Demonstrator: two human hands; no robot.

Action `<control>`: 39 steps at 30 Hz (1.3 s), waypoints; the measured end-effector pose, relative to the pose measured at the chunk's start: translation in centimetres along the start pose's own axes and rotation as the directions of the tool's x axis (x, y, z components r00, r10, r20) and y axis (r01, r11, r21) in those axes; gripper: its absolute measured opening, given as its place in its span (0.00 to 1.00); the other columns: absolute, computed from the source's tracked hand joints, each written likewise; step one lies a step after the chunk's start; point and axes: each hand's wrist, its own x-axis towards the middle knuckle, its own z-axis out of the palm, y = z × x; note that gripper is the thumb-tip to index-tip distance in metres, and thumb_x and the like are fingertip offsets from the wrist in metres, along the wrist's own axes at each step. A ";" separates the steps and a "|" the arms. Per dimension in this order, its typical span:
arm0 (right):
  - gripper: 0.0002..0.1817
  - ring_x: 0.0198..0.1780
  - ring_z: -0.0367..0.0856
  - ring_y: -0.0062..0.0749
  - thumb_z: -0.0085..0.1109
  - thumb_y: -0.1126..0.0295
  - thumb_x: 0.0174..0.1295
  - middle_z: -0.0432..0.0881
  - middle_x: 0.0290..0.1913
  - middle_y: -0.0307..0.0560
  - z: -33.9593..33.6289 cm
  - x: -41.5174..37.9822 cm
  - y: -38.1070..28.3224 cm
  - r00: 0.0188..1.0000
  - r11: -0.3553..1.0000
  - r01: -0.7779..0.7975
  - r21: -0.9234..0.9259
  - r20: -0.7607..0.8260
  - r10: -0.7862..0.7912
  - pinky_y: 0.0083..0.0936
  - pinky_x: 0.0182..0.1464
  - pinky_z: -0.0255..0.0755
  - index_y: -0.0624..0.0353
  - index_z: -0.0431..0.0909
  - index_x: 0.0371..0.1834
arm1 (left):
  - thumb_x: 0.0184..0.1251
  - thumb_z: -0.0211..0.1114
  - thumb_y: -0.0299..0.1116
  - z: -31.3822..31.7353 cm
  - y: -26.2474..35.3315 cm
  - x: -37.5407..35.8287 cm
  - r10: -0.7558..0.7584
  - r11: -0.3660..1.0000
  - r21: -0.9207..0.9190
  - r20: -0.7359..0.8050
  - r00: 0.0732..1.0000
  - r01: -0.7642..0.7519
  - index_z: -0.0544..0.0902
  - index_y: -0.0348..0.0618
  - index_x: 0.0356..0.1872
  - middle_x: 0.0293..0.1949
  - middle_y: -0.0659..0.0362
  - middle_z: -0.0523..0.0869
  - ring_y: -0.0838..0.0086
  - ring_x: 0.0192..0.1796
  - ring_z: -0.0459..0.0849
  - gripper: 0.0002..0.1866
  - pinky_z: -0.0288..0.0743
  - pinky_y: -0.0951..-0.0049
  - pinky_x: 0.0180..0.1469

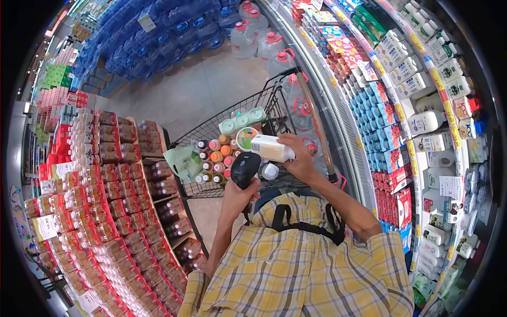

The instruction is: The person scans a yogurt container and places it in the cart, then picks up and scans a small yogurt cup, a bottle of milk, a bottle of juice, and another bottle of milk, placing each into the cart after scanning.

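My left hand (238, 199) is wrapped round the handle of a black barcode scanner (245, 168), its head pointing up and away from me. In my right hand (299, 160) is a white-and-cream bottle (271, 149), tilted on its side close to the scanner head. Beneath both hands is a black wire shopping cart (278, 84). Several small bottles with coloured caps (216, 156) stand in it, beside a round tub (246, 138), a pale green pack (241, 121) and a light green bag (183, 162). A white bottle (270, 171) stands near my right wrist.
Stacked red-wrapped bottle packs (119, 198) rise on the left. Along the right runs a chilled shelf with dairy cartons (404, 68). Large clear water jugs (302, 113) line the shelf base beside the cart, and blue water packs (153, 39) stand ahead beyond the floor.
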 end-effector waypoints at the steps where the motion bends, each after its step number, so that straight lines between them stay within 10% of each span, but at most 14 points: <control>1: 0.34 0.60 0.78 0.47 0.74 0.83 0.39 0.78 0.57 0.52 0.2 -0.1 0.2 1.000 1.000 0.004 -0.009 0.009 -0.004 0.35 0.61 0.70 0.57 0.76 0.55 | 0.65 0.68 0.31 -0.1 -0.1 0.1 -0.013 1.000 0.004 0.003 1.000 0.013 0.82 0.35 0.35 0.31 0.57 0.87 0.77 0.24 0.84 0.08 0.72 0.78 0.25; 11: 0.30 0.56 0.79 0.50 0.74 0.80 0.41 0.79 0.53 0.53 1.1 0.3 0.4 0.999 1.000 0.019 0.019 0.043 -0.020 0.36 0.58 0.73 0.60 0.76 0.53 | 0.61 0.70 0.30 -0.9 -1.5 0.3 0.012 0.998 -0.054 -0.133 0.991 -0.019 0.83 0.34 0.32 0.21 0.60 0.83 0.79 0.20 0.81 0.08 0.71 0.78 0.23; 20: 0.35 0.49 0.82 0.48 0.80 0.63 0.34 0.83 0.46 0.55 2.5 0.8 5.6 0.907 0.882 -0.321 -0.346 0.156 0.391 0.36 0.53 0.75 0.61 0.79 0.51 | 0.63 0.69 0.32 -5.9 -4.1 -2.5 -0.023 0.999 -0.054 -0.358 0.933 0.004 0.84 0.34 0.36 0.20 0.62 0.82 0.80 0.20 0.80 0.09 0.69 0.77 0.23; 29: 0.34 0.46 0.84 0.55 0.78 0.61 0.39 0.80 0.43 0.63 14.3 -3.5 8.5 0.680 0.791 -0.196 -0.579 0.501 0.535 0.41 0.47 0.80 0.68 0.75 0.48 | 0.61 0.71 0.36 -7.2 -6.7 -5.3 -0.140 0.983 0.058 -0.370 0.919 0.173 0.84 0.35 0.31 0.18 0.61 0.82 0.79 0.21 0.81 0.12 0.72 0.75 0.24; 39: 0.30 0.40 0.87 0.44 0.76 0.62 0.42 0.81 0.44 0.55 21.4 -7.8 13.0 0.672 0.587 0.002 -0.810 0.435 0.599 0.35 0.39 0.80 0.63 0.74 0.48 | 0.61 0.71 0.36 -8.7 -8.8 -7.2 -0.207 0.971 0.029 -0.388 0.898 0.236 0.84 0.35 0.29 0.18 0.58 0.83 0.78 0.22 0.81 0.12 0.71 0.73 0.26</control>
